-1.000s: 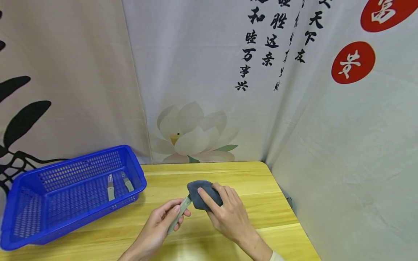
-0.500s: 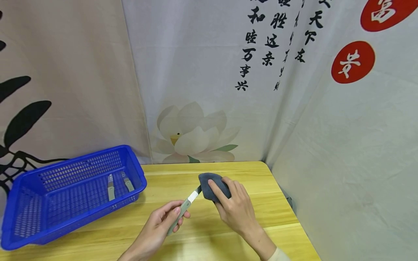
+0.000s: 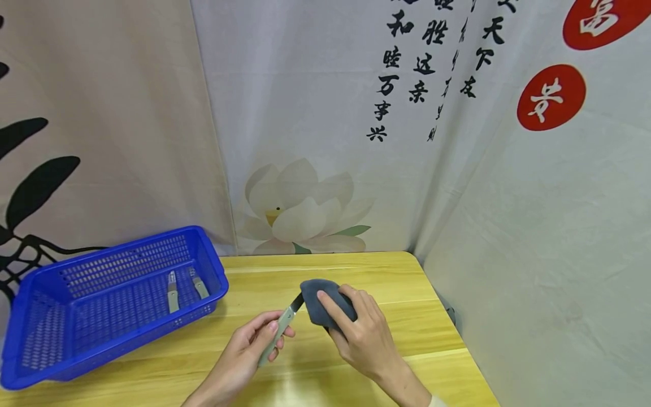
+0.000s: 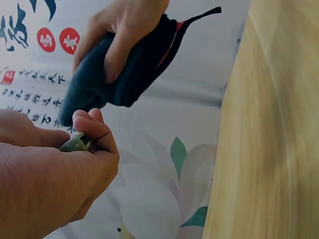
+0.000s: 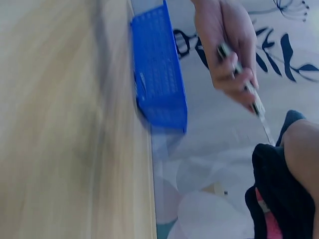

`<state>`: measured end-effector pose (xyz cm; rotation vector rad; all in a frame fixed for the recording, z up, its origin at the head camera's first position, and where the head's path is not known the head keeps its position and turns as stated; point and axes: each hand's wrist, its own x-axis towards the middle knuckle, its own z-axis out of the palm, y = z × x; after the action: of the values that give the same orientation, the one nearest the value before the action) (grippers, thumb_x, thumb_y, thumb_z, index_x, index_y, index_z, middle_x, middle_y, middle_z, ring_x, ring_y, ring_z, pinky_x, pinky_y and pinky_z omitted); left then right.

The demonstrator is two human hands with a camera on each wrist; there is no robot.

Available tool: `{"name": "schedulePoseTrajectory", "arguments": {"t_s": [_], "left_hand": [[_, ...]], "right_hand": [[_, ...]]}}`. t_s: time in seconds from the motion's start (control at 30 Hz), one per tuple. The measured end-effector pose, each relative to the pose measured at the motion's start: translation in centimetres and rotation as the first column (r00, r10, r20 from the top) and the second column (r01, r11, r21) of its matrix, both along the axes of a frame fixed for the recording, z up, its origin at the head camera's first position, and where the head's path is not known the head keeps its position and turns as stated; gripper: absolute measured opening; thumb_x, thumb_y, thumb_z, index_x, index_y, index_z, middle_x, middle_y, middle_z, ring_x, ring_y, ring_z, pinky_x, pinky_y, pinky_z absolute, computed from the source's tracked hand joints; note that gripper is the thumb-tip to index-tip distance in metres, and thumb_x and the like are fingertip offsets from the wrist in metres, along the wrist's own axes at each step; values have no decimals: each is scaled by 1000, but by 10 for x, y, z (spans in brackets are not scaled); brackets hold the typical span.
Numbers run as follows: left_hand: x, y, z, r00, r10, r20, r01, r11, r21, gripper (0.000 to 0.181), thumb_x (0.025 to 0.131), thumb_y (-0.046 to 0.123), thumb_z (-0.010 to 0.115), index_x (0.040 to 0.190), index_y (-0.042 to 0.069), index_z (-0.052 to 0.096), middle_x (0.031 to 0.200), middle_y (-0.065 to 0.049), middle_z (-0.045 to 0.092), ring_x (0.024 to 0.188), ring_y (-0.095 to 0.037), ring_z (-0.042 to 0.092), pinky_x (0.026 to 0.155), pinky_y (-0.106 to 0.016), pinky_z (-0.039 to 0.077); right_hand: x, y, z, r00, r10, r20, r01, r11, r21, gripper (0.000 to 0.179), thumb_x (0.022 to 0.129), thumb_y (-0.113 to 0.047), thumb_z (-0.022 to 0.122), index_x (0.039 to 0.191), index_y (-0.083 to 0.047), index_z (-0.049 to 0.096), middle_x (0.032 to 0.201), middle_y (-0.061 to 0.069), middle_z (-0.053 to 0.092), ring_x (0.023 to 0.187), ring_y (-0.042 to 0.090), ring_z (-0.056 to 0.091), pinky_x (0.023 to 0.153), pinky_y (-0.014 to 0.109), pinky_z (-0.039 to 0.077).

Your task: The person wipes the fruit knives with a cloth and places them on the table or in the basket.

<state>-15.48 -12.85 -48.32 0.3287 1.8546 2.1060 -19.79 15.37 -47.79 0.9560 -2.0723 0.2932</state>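
My left hand [image 3: 254, 342] pinches the pale green handle of a table knife [image 3: 278, 334], its fingers curled round it. The knife points up and to the right, and its flat metal blade runs to the edge of a folded grey-blue cloth [image 3: 317, 302]. That cloth is held bunched in my right hand [image 3: 363, 336], which has its fingers spread over the top. Cloth hides the knife's tip. From the left wrist, the cloth [image 4: 82, 94] shows a dark underside with a red strip and a thin black strap. The right wrist view shows the blade [image 5: 266, 130] reaching the cloth.
A blue plastic basket [image 3: 122, 345] stands on the left of the wooden table [image 3: 407, 316]. Two pieces of cutlery [image 3: 173, 299] with pale handles lie inside at its right end. Printed fabric [image 3: 315, 113] hangs behind the table and along its right side.
The right hand with the cloth slid up and right along the knife, baring more of the blade, then came partway back down. The left hand has hardly moved.
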Motion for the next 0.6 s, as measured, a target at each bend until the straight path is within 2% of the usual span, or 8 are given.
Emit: {"name": "schedulePoseTrajectory", "arguments": {"t_s": [0.1, 0.23, 0.33, 0.5, 0.6], "left_hand": [[-1, 1, 1, 1000, 12, 21, -11, 1000, -11, 59, 125, 35, 44, 168, -4, 41, 131, -4, 69, 100, -11, 61, 83, -21, 57], [-1, 1, 2, 999, 21, 38, -20, 1000, -22, 60, 124, 37, 46, 168, -4, 42, 122, -5, 66, 97, -13, 60, 83, -24, 56], [-1, 2, 2, 999, 18, 27, -18, 1000, -21, 61, 124, 36, 47, 168, -6, 41, 117, -5, 64, 96, -13, 60, 82, -25, 56], [0, 2, 3, 1000, 18, -16, -18, 999, -42, 58, 124, 34, 46, 165, -7, 44, 122, -7, 66, 94, -12, 60, 81, -25, 56], [1, 2, 3, 999, 10, -47, -13, 998, -54, 55, 124, 33, 46, 162, -7, 48, 124, -7, 68, 93, -11, 60, 80, -24, 56]], "right_hand": [[7, -9, -1, 998, 53, -12, -53, 998, 27, 53, 109, -29, 72, 162, -21, 64, 135, 18, 69, 100, 26, 64, 85, 39, 61], [13, -18, -2, 996, 83, -19, -82, 994, 71, 60, 102, -28, 80, 160, -22, 65, 135, 16, 69, 98, 23, 62, 84, 35, 60], [14, -20, -3, 997, 72, -15, -70, 992, 100, 68, 95, -27, 87, 160, -23, 66, 135, 15, 69, 97, 23, 62, 83, 34, 58], [12, -21, -2, 999, 29, -20, -27, 993, 113, 82, 85, -25, 96, 161, -25, 64, 134, 14, 70, 98, 23, 63, 82, 33, 58], [9, -19, -1, 999, 12, -35, -8, 994, 106, 85, 82, -24, 97, 160, -25, 64, 134, 14, 70, 98, 23, 64, 82, 34, 59]]}}
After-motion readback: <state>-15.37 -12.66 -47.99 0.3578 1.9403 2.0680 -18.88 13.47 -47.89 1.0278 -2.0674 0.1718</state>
